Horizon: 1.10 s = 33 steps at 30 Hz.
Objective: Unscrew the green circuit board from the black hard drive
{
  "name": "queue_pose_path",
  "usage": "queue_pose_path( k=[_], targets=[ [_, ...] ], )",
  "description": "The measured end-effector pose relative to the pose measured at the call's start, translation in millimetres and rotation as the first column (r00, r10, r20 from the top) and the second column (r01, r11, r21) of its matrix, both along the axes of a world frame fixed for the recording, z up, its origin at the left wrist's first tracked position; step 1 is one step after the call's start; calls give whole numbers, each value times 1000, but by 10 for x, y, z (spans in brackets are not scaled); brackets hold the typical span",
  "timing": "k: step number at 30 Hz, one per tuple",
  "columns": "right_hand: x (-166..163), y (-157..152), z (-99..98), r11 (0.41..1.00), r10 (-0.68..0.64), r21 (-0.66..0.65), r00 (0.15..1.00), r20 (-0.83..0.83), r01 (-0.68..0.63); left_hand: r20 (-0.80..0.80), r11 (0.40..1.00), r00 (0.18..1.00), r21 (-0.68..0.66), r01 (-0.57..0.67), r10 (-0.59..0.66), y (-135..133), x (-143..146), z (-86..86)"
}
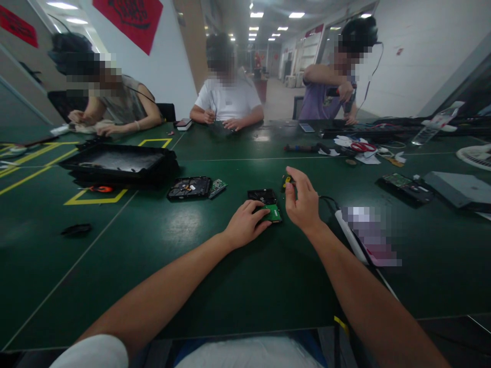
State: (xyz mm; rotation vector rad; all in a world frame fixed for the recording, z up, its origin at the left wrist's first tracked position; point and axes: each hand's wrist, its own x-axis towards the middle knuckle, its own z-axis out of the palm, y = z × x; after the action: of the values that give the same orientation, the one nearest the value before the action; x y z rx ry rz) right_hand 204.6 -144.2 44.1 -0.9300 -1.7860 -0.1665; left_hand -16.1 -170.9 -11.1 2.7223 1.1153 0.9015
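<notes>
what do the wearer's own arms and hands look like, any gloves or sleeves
Both the left hand and right hand are gloveless, with bare forearms and no watch or bracelet showing. A white sleeve shows high on the left arm; the right arm's sleeve is out of frame.

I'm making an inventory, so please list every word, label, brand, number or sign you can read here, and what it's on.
None can be read with certainty:
Large red wall sign: black characters, too distorted to read.
Red sign at far left: dark marks, unreadable.
Green circuit board by the left hand: pale label, too small.
Bottle: label too blurred.
Phone: screen pixelated.
</notes>
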Motion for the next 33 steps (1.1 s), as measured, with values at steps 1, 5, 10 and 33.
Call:
queue_pose_path(
  k=[1, 5, 10, 33],
  targets=[
    [0, -3, 2, 1000, 3, 7, 1000, -1, -3, 1, 1000, 1000, -1, 0, 0, -1, 1, 3],
    [-7, -20, 21, 1000, -20, 11, 999, -33, 20, 5, 1000, 1000, -4, -1, 1, -5, 5, 8],
    [-21, -23, 28, 1000, 3, 14, 1000, -28, -3, 7, 1000, 1000, 2, 5, -5, -13, 7, 18],
    [-19, -19, 21, 1000, -14, 22, 999, -39, 15, 1, 1000, 1000, 1, -4, 4, -12, 8, 18]
  ],
)
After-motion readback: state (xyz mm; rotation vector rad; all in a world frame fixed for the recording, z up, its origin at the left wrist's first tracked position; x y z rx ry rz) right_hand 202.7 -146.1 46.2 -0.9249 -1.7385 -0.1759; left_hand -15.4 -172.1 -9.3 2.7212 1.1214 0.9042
